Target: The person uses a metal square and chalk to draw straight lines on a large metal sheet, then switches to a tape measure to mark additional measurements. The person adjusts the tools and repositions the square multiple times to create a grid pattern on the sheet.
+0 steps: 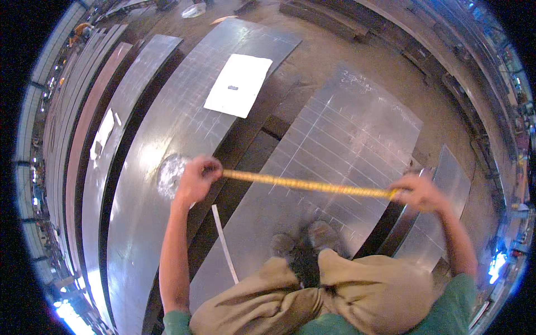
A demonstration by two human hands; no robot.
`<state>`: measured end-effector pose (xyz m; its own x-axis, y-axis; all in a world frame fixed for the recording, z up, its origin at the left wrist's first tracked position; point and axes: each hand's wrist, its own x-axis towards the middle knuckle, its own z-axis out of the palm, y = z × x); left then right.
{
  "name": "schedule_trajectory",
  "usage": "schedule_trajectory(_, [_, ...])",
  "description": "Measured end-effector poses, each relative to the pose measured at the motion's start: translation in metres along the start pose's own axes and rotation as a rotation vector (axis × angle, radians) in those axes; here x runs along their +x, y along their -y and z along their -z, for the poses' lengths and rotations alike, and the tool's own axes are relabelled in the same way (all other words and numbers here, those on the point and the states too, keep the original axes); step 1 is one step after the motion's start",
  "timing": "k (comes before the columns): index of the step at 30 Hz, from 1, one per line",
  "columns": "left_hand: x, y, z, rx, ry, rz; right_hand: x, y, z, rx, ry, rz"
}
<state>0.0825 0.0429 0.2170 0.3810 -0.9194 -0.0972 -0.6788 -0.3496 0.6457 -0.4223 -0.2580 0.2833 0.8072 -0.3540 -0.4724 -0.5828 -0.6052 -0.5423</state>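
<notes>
Nearest, a squatting person's tan trousers point(240, 298) and dark, dusty shoes point(324, 234) are over a broad grey steel plate point(329, 148). A thin white strip point(224, 243) lies on the plate, left of the shoes. Farther out, a yellow tape measure point(307, 185) stretches nearly straight across the plate from left to right; whether it touches the metal I cannot tell. The left hand point(199, 178) has its fingers pinched on the tape's left end, and the right hand point(420, 191) has its fingers clamped around the right end, both slightly blurred. Beyond the tape, ruled white lines and faint scribbles cover the plate.

To the left, past a dark gap, is a long shiny steel plate point(142, 218) with a pale round patch point(174, 176) near the left hand and a white rectangular sheet point(240, 86) toward its far end. Further left run narrower plates and a reddish-brown bar point(100, 89). To the right is a smaller grey plate point(451, 178). At the far side, dark long beams point(329, 22) lie on a dusty brown floor point(304, 58).
</notes>
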Motion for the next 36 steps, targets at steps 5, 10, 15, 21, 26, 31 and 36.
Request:
schedule_trajectory(5, [-0.040, 0.001, -0.041, -0.018, 0.282, 0.102, 0.000, -0.021, -0.136, 0.334, 0.191, -0.023])
schedule_trajectory(10, [-0.016, -0.023, -0.044, 0.049, 0.327, 0.165, -0.001, -0.016, -0.160, 0.520, 0.219, -0.106])
schedule_trajectory(15, [0.067, -0.058, -0.020, 0.127, 0.338, 0.067, 0.025, -0.046, -0.104, 0.486, 0.101, -0.110])
schedule_trajectory(21, [0.170, -0.083, -0.027, -0.012, 0.077, 0.039, 0.076, -0.119, -0.055, 0.124, -0.350, -0.373])
schedule_trajectory(26, [0.215, -0.035, -0.074, 0.022, 0.201, -0.032, 0.108, -0.175, -0.028, 0.024, -0.413, -0.454])
schedule_trajectory(31, [0.219, 0.006, -0.121, -0.010, 0.398, -0.082, 0.120, -0.183, -0.042, -0.019, -0.398, -0.503])
schedule_trajectory(36, [0.220, 0.044, -0.139, 0.026, 0.527, 0.034, 0.122, -0.185, -0.061, -0.087, -0.421, -0.578])
